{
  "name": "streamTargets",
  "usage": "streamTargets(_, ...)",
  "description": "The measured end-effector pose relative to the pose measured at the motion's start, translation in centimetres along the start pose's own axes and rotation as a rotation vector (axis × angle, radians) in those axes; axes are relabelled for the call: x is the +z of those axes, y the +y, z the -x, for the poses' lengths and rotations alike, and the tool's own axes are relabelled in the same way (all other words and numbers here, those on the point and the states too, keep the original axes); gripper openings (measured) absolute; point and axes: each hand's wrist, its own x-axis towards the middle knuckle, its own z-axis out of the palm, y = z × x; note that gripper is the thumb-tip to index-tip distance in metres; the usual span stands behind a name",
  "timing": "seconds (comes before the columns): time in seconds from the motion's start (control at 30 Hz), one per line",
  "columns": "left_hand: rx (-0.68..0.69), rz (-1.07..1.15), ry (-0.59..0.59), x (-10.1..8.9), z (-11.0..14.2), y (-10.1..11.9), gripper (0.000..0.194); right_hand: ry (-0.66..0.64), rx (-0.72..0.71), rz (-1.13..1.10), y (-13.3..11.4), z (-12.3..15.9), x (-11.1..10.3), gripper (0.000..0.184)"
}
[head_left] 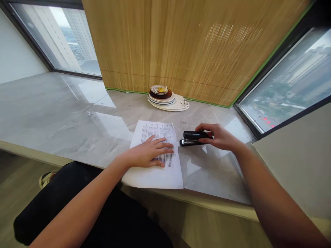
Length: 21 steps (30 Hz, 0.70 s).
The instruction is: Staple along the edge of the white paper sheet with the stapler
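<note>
White printed paper (155, 177) lies on the grey marble sill, its near edge reaching the sill's front edge. My left hand (151, 151) rests flat on the print with its fingers spread. To the right of the paper is a black stapler (190, 135), its front end pointing left at the sheet's right edge. My right hand (216, 136) grips the stapler's back end, thumb below and fingers over the top. Whether the stapler's jaw touches the paper, I cannot tell. The number of sheets is not clear either.
A stack of plates (161, 101) with a small yellow item on top stands at the back, beside an oval plate (182, 103). Behind them hangs a bamboo blind (168, 44). Windows flank it on both sides. The marble sill (64, 117) has a pale front edge.
</note>
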Motion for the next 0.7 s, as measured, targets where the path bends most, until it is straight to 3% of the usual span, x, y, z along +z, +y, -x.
streamTargets(0.13, -0.074, -0.020, -0.004, 1.0, -0.2, -0.1, 0.049, -0.178, -0.136, 0.000, -0.8, 0.7, -0.6, 0.037)
streamTargets(0.23, -0.054, -0.018, -0.007, 1.2, -0.6, 0.2, 0.045, -0.271, -0.241, -0.026, -2.1, 0.6, -0.1, 0.041)
streamTargets(0.47, -0.041, -0.035, -0.079, 0.8, -0.7, 0.5, 0.048, -0.281, -0.320, -0.033, -2.9, 0.6, 0.6, 0.041)
streamTargets(0.7, -0.088, -0.021, -0.044, 1.2, -0.8, 0.1, 0.045, -0.477, -0.398, -0.159, -3.8, 0.3, 1.0, 0.041)
